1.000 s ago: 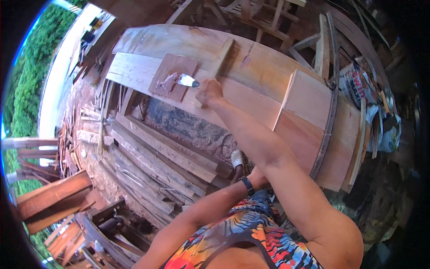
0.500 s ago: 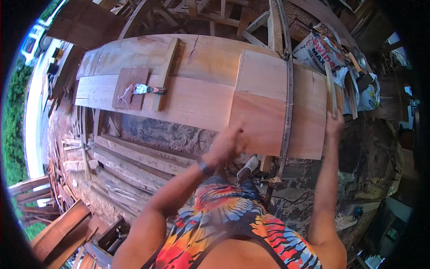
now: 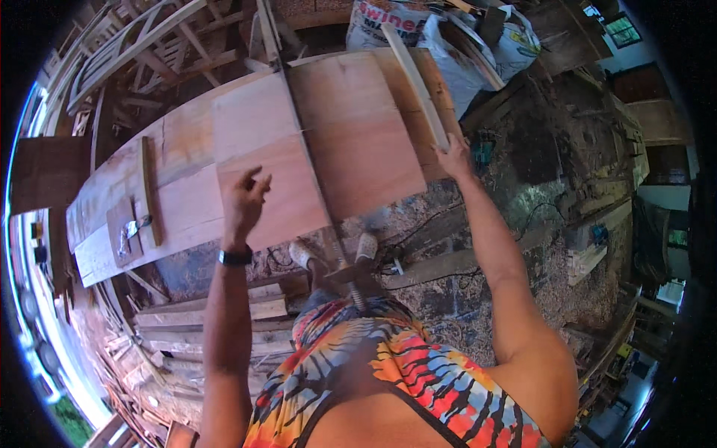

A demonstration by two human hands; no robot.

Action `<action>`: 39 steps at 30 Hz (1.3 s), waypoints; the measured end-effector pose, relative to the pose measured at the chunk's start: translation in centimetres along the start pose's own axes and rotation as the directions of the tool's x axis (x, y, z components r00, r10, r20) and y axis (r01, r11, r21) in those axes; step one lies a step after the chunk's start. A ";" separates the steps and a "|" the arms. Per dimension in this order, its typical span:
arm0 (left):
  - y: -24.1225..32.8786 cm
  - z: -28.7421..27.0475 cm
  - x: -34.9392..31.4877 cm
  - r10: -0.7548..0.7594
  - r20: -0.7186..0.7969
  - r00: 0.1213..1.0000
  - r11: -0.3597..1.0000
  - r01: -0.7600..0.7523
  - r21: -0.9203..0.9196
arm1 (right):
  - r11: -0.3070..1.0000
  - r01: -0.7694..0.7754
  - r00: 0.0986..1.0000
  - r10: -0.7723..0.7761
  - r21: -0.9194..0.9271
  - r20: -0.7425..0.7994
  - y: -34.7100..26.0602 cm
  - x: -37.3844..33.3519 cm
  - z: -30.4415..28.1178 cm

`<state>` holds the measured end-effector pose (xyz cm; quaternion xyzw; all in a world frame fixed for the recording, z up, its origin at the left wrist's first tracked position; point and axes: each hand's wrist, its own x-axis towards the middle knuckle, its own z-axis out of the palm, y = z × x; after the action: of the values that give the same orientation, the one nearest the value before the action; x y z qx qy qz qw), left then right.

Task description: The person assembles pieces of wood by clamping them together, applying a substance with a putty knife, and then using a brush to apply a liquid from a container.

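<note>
My right hand [image 3: 454, 157] is closed round the near end of a long wooden strip [image 3: 415, 86], which lies slanted over the right end of a wide wooden panel [image 3: 187, 183]. Above the panel's middle hovers my left hand [image 3: 246, 198], empty, with its fingers apart and slightly bent. A long metal bar clamp [image 3: 305, 142] crosses the panel between my hands, its screw end [image 3: 357, 293] close to my body. Toward the panel's left end, a putty knife [image 3: 137, 225] rests on a small brown board [image 3: 123, 237], beside another wooden strip [image 3: 148, 190].
White sacks [image 3: 455, 56] stand behind the panel's right end. Stacked planks [image 3: 216, 310] lie at the lower left, and wooden frames [image 3: 142, 56] fill the far left. Shavings and a cable [image 3: 426, 224] cover the floor near my feet. A power tool [image 3: 484, 148] sits right of my right hand.
The view has swung right, so the panel and clamp appear farther left. My left hand has lifted and its fingers have spread. My right hand still grips the strip's end.
</note>
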<state>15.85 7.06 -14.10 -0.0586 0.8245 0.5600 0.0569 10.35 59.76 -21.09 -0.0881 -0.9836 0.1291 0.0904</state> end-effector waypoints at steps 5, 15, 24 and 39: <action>0.5 7.6 -6.6 -0.050 -0.089 0.995 0.986 0.063 0.152 | 0.920 -0.194 0.953 0.093 0.342 0.289 -1.1 1.0 -2.8; 1.1 10.5 -10.8 0.041 -0.147 0.988 0.962 0.001 0.274 | 0.765 -0.128 0.982 0.006 0.631 0.191 -8.5 -9.0 -5.7; 2.1 10.6 -9.7 -0.038 -0.123 0.992 0.971 0.066 0.229 | 0.940 -0.144 0.969 0.071 0.311 0.235 -15.3 -16.1 -5.7; 0.3 9.2 -9.4 0.126 -0.032 0.991 0.962 -0.114 0.250 | 0.980 -0.148 0.936 0.095 0.133 0.338 -16.9 -17.1 -4.3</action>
<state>25.34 16.09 -15.70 -0.0143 0.8911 0.4536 0.0098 25.21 41.34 -15.12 -0.1187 -0.9643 0.2241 -0.0769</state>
